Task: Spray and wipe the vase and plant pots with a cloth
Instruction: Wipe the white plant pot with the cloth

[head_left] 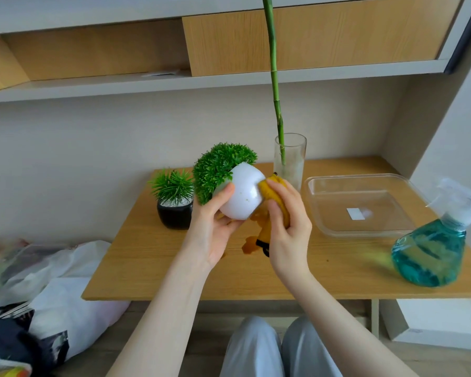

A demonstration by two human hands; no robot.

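Above the table [152, 270], the left hand [212, 229] grips the tilted white pot [242, 197]; right hand [286, 221] fingers [276, 186] press the yellow cloth [269, 194] against it. Black pot [174, 213] left of it and vase [290, 161] behind apparently remain.

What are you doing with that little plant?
The left hand holds a white pot with a bushy green plant, tipped sideways above the table. The right hand rubs its side with a yellow cloth. A black pot, glass vase and blue spray bottle stand on the table.
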